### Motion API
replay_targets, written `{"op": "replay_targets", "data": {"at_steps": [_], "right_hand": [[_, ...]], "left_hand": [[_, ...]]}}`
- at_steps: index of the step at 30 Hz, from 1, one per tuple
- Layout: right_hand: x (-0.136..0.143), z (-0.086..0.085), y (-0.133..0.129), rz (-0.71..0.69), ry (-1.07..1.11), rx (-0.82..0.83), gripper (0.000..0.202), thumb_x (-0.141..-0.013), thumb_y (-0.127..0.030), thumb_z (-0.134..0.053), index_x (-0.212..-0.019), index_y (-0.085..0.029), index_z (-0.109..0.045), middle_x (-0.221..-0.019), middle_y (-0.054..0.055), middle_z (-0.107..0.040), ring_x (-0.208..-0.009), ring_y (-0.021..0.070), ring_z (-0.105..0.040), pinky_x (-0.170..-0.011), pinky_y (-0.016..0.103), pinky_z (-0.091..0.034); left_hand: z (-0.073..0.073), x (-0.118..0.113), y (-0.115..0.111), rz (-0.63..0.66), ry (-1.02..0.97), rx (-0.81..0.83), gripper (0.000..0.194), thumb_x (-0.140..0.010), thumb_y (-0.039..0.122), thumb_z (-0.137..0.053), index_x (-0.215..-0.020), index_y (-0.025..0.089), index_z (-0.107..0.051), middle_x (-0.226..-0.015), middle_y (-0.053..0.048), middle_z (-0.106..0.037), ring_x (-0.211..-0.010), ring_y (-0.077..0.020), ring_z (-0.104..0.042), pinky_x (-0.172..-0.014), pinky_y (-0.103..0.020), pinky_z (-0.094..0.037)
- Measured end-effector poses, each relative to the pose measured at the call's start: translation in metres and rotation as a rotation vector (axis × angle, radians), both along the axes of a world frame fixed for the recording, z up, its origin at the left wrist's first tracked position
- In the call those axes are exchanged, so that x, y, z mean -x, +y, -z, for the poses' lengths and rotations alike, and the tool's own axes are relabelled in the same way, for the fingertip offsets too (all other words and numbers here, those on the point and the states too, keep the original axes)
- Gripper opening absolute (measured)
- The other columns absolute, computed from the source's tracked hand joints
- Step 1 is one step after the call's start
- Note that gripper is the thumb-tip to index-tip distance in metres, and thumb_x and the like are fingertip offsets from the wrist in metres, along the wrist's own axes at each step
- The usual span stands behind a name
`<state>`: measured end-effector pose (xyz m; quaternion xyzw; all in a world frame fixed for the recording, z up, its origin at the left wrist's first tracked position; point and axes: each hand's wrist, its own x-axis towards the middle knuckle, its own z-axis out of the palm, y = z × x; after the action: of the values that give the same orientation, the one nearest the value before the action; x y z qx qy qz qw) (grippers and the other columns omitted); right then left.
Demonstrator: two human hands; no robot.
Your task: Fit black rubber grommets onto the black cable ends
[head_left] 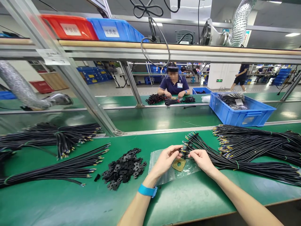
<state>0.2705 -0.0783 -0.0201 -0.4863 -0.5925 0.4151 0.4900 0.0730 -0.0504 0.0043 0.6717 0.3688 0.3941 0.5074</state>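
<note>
Both my hands meet over a clear plastic bag [155,157] on the green bench. My left hand [166,160], with a blue wristband, has its fingers closed at the coloured wire ends of a black cable. My right hand [202,160] pinches that cable just behind its end; the exact grip is partly hidden by the fingers. Below the fingertips, a tan square plate with a round hole [179,164] lies on the bag. Just beyond, a bundle of black cables [204,144] carries black pieces near its stripped ends. Left of the bag is a pile of small black flat pieces [125,168].
More cable bundles lie at the right [254,144] and left [58,166]. A blue bin [242,117] with bagged parts stands behind the right bundles. A slanted metal post [94,103] rises at left. Across the bench a co-worker [174,81] sits handling parts.
</note>
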Motion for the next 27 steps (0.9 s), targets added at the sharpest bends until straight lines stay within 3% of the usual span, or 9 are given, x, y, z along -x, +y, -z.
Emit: {"op": "replay_targets", "data": {"at_steps": [3, 8, 13, 18, 22, 27], "right_hand": [[0.001, 0.000, -0.005, 0.028, -0.166, -0.128, 0.036, -0.088, -0.039, -0.049, -0.071, -0.015, -0.070, -0.067, 0.003, -0.065, -0.061, 0.0145, -0.055, -0.057, 0.024, -0.039], [0.002, 0.001, -0.014, 0.077, -0.467, -0.376, 0.028, -0.094, -0.027, -0.048, -0.086, -0.019, -0.073, -0.074, 0.003, -0.067, -0.064, 0.0146, -0.058, -0.063, 0.024, -0.042], [0.000, 0.005, -0.015, 0.131, -0.593, -0.538, 0.025, -0.096, -0.025, -0.047, -0.095, -0.019, -0.072, -0.076, 0.005, -0.064, -0.065, 0.0143, -0.059, -0.063, 0.024, -0.042], [-0.001, 0.003, -0.014, 0.058, -0.548, -0.451, 0.031, -0.096, -0.024, -0.045, -0.075, -0.019, -0.068, -0.066, 0.003, -0.058, -0.062, 0.0149, -0.053, -0.061, 0.025, -0.038], [-0.002, 0.000, -0.014, -0.007, -0.447, -0.375, 0.032, -0.094, -0.024, -0.044, -0.069, -0.019, -0.064, -0.069, 0.004, -0.061, -0.065, 0.0154, -0.055, -0.065, 0.026, -0.038], [-0.007, -0.005, -0.011, -0.029, -0.374, -0.252, 0.035, -0.093, -0.031, -0.044, -0.064, -0.018, -0.058, -0.061, 0.000, -0.056, -0.058, 0.0134, -0.049, -0.059, 0.025, -0.035]], "left_hand": [[0.001, 0.000, 0.000, -0.010, -0.010, 0.021, 0.041, -0.086, 0.038, -0.060, -0.118, 0.013, -0.064, -0.102, -0.012, -0.070, -0.088, -0.0206, -0.067, -0.082, -0.036, -0.055], [0.005, -0.005, -0.002, 0.035, -0.009, 0.017, 0.037, -0.083, 0.038, -0.063, -0.111, 0.015, -0.069, -0.108, -0.012, -0.069, -0.087, -0.0201, -0.067, -0.083, -0.037, -0.056], [0.003, -0.010, -0.005, 0.007, 0.057, -0.164, 0.026, -0.084, 0.030, -0.062, -0.102, 0.017, -0.074, -0.102, -0.010, -0.070, -0.095, -0.0206, -0.064, -0.088, -0.036, -0.052], [0.004, -0.010, -0.008, 0.023, 0.129, -0.332, 0.024, -0.087, 0.025, -0.057, -0.103, 0.019, -0.074, -0.099, -0.009, -0.071, -0.094, -0.0203, -0.064, -0.089, -0.036, -0.050], [0.005, -0.011, -0.010, 0.029, 0.157, -0.430, 0.025, -0.090, 0.024, -0.054, -0.105, 0.020, -0.073, -0.098, -0.008, -0.070, -0.092, -0.0195, -0.064, -0.085, -0.034, -0.051], [0.006, -0.016, -0.017, 0.110, 0.210, -0.452, 0.028, -0.091, 0.022, -0.051, -0.108, 0.021, -0.072, -0.092, -0.007, -0.069, -0.084, -0.0174, -0.063, -0.080, -0.031, -0.051]]}}
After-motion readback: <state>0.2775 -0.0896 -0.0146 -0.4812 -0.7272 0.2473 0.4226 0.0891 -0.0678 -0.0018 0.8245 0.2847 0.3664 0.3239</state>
